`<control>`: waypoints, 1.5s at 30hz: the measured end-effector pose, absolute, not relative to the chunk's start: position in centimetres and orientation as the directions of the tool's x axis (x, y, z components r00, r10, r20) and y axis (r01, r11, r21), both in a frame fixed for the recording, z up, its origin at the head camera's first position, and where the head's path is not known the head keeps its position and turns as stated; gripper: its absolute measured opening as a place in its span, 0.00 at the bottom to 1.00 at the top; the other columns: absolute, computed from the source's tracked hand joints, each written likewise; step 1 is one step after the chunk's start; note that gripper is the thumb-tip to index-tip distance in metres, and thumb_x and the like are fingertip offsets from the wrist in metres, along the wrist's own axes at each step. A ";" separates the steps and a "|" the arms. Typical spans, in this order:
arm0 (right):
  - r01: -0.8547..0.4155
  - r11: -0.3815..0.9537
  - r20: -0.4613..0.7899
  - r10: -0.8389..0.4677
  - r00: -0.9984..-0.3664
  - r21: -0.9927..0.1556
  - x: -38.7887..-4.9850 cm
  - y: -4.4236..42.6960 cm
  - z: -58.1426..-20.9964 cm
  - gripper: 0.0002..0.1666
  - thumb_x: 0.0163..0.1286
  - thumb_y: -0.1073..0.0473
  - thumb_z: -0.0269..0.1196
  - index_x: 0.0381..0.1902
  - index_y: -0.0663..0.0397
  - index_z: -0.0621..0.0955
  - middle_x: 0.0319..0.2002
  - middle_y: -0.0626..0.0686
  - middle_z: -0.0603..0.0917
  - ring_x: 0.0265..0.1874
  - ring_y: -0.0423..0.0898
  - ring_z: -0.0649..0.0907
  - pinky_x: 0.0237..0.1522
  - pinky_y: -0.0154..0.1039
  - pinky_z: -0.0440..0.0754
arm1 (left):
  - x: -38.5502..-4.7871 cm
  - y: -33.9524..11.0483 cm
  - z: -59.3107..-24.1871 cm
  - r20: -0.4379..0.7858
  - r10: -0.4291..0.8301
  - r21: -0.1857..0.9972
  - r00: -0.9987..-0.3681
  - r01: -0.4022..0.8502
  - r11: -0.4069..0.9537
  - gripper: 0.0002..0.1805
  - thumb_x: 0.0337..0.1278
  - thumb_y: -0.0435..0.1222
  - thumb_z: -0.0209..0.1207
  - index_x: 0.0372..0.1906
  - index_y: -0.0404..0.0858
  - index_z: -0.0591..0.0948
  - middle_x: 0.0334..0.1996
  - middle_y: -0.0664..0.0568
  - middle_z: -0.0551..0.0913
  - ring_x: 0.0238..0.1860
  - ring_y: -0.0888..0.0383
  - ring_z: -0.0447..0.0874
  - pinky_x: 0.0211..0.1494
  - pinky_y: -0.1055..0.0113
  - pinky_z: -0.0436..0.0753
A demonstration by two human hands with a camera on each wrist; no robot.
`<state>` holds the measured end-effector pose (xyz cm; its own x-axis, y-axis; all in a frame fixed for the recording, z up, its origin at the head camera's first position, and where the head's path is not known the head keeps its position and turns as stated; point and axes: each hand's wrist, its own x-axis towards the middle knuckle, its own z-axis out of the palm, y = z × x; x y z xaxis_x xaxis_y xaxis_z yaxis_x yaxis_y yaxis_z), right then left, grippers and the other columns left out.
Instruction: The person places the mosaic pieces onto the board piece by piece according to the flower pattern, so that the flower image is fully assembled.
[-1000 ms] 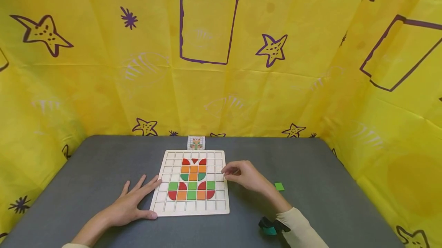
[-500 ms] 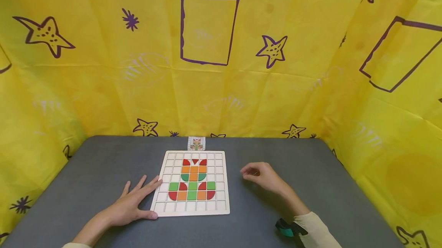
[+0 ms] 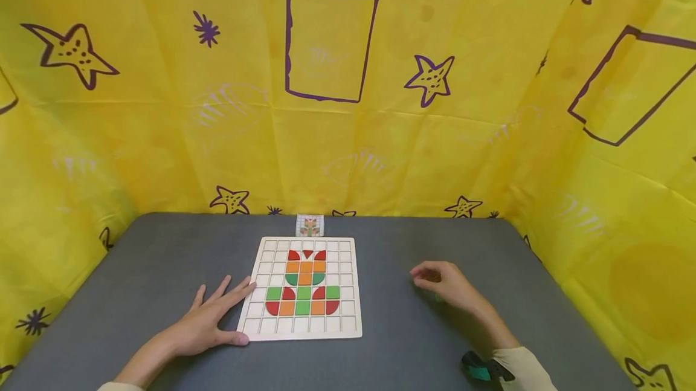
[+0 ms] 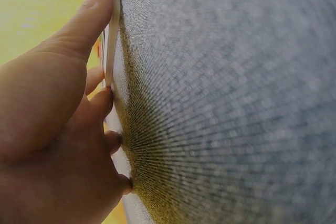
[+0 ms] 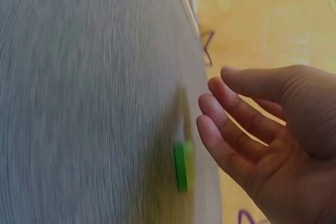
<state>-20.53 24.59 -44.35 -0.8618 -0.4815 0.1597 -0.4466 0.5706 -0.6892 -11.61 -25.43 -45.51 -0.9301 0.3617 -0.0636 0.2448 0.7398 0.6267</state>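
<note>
A white wooden grid board lies flat on the table, bearing red, orange and green tiles in a tulip-like pattern. My left hand rests at its left edge, fingers spread, thumb touching the near corner. In the left wrist view, that thumb and a fingertip touch the board's rim. To the right of the board, my right hand hovers over the table with loosely bent fingers and nothing between them. A loose green square tile lies on the table just below those fingers; in the head view the hand mostly covers it.
Beyond the board's far edge lies a small card printed with a similar pattern. The dark grey table is enclosed by a yellow patterned cloth. A dark band with a teal part is on the right wrist.
My right hand has moved right, from the board's right edge to over the loose green tile, which is now mostly covered. The left hand and the tile pattern stay as they were.
</note>
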 end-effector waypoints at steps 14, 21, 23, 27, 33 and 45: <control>-0.393 0.551 0.039 -0.545 -0.838 -0.736 -19.8 29.2 -44.7 0.22 0.57 0.63 0.73 0.48 0.65 0.83 0.41 0.57 0.86 0.36 0.42 0.83 0.39 0.33 0.82 | -11.4 -25.7 -45.4 -0.075 0.356 0.621 -0.932 0.235 0.748 0.55 0.37 0.60 0.71 0.73 0.45 0.65 0.75 0.40 0.58 0.73 0.25 0.37 0.62 0.25 0.28; -0.387 0.592 0.050 -0.504 -0.862 -0.707 -20.0 28.6 -45.0 0.20 0.55 0.64 0.74 0.46 0.62 0.84 0.38 0.51 0.85 0.34 0.40 0.82 0.37 0.33 0.82 | -11.2 -25.9 -45.5 -0.076 0.352 0.628 -0.933 0.230 0.744 0.54 0.37 0.60 0.71 0.74 0.45 0.65 0.75 0.40 0.57 0.73 0.25 0.37 0.63 0.26 0.27; -0.398 0.589 0.057 -0.511 -0.858 -0.703 -19.9 28.4 -44.9 0.19 0.55 0.64 0.74 0.45 0.62 0.84 0.37 0.51 0.84 0.34 0.41 0.81 0.37 0.33 0.82 | -11.3 -25.9 -45.5 -0.076 0.353 0.627 -0.933 0.231 0.744 0.54 0.37 0.60 0.71 0.74 0.45 0.65 0.75 0.40 0.57 0.73 0.25 0.37 0.63 0.26 0.27; -0.414 0.587 0.072 -0.517 -0.853 -0.696 -19.7 28.3 -44.8 0.20 0.54 0.65 0.75 0.45 0.63 0.84 0.36 0.51 0.84 0.34 0.42 0.81 0.35 0.34 0.82 | -11.4 -25.8 -45.4 -0.083 0.354 0.624 -0.932 0.228 0.748 0.54 0.38 0.60 0.71 0.74 0.45 0.64 0.75 0.40 0.57 0.73 0.26 0.37 0.63 0.26 0.27; -0.423 0.597 0.084 -0.511 -0.856 -0.682 -19.8 28.1 -44.7 0.20 0.52 0.66 0.75 0.45 0.61 0.84 0.35 0.50 0.83 0.33 0.41 0.81 0.34 0.34 0.82 | -11.2 -26.0 -45.4 -0.065 0.352 0.624 -0.934 0.237 0.744 0.55 0.37 0.61 0.70 0.73 0.44 0.65 0.75 0.40 0.58 0.73 0.25 0.37 0.63 0.26 0.27; -0.452 0.599 0.132 -0.500 -0.856 -0.661 -19.5 28.0 -44.7 0.16 0.57 0.65 0.73 0.44 0.57 0.85 0.33 0.46 0.83 0.32 0.39 0.80 0.33 0.34 0.81 | -11.5 -25.4 -45.5 -0.062 0.362 0.613 -0.930 0.251 0.749 0.55 0.37 0.61 0.70 0.74 0.44 0.65 0.75 0.40 0.58 0.73 0.26 0.38 0.63 0.26 0.28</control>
<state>-19.52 28.02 -44.73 -0.8560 -0.5000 0.1316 -0.4517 0.5994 -0.6608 -11.46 -25.42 -45.47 -0.9300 0.3622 -0.0620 0.2510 0.7494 0.6126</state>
